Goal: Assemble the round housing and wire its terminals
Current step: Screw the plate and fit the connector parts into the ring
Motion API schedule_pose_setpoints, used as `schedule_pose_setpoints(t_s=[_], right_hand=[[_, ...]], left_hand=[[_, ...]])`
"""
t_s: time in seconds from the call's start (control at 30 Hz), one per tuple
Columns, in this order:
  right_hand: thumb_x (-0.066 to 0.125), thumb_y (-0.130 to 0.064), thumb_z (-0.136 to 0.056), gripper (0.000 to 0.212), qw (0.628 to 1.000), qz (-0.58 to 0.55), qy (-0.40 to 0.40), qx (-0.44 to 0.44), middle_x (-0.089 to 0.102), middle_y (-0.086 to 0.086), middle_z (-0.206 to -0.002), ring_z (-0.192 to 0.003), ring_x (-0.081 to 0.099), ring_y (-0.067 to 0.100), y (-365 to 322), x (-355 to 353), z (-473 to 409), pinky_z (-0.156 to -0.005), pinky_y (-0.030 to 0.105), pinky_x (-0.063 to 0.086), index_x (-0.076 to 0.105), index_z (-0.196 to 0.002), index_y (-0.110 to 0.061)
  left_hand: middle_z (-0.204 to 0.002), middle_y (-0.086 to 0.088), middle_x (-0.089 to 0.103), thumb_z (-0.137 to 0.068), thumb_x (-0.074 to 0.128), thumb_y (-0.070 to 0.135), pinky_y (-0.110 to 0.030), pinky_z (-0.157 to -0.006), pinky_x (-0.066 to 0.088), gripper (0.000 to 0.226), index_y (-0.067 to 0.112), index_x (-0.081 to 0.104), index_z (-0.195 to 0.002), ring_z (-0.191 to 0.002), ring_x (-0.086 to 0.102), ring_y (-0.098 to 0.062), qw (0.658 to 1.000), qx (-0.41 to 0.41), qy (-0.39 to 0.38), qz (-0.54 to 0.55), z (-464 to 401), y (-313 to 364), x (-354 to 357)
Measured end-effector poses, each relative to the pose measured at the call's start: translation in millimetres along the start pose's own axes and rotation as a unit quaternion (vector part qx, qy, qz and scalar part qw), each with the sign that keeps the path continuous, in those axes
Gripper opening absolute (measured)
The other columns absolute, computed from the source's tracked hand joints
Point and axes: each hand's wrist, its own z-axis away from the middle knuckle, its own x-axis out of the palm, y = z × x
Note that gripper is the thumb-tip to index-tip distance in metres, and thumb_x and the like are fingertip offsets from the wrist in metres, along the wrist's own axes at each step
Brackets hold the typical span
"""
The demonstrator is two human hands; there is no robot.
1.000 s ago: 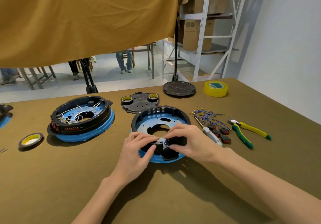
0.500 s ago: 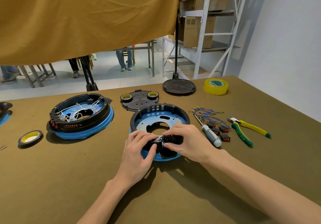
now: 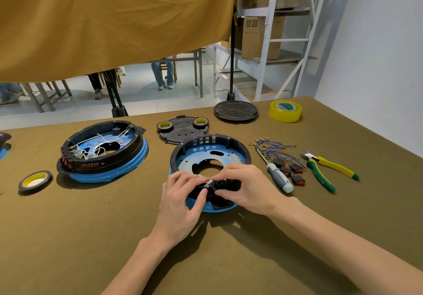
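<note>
At the far left of the table lies a tape roll, and beside it a wired housing with white leads already run inside – a fair pattern for what the open one should become. The task's thing, the round housing, sits mid-table on its blue base, ring up, no wires in it yet.

The left hand grips the near rim of that housing, fingers curled over the top and thumb pressed on the outer face. Touching it, the right hand pinches a small black socket part at the same rim, fingers above and thumb below. Whether the part is fully seated cannot be told; the fingers hide its edges.

The step looks like fitting this part into its slot in the ring. To do it well, the left hand should brace the ring so it does not tip off the base, while the right pushes the part in squarely, not cocked to one side – an even press on both ends, and a look at the seam after.

Further right wait the screwdriver, the blue wires with the small red switches, and the pliers, all near for the wiring to come
</note>
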Motion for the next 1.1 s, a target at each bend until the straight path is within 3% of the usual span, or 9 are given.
schedule_pose_setpoints(t_s=[0.97, 1.1], right_hand=[[0.079, -0.024, -0.09, 0.027, 0.992, 0.052, 0.04, -0.105, 0.075, 0.0, -0.108, -0.095, 0.072, 0.015, 13.0, 3.5, -5.6, -0.077, 0.037, 0.061, 0.078, -0.117, -0.017], [0.078, -0.026, -0.09, 0.027, 0.99, 0.053, 0.085, -0.098, 0.074, -0.001, -0.105, -0.094, 0.071, 0.013, 10.8, 4.6, -4.4, -0.077, 0.035, 0.06, 0.076, -0.112, -0.012]], left_hand=[[-0.117, 0.021, 0.062, -0.096, 0.052, 0.045, -0.022, -0.094, 0.036, 0.034, 0.029, 0.069, -0.122, -0.122, 0.041, -0.004, 1.0, 0.001, -0.013, -0.013, 0.9, 2.0, -3.4], [-0.116, 0.021, 0.062, -0.095, 0.054, 0.044, -0.025, -0.095, 0.037, 0.033, 0.03, 0.068, -0.122, -0.121, 0.041, -0.003, 1.0, -0.008, -0.004, -0.001, 1.6, 3.7, -3.8]])
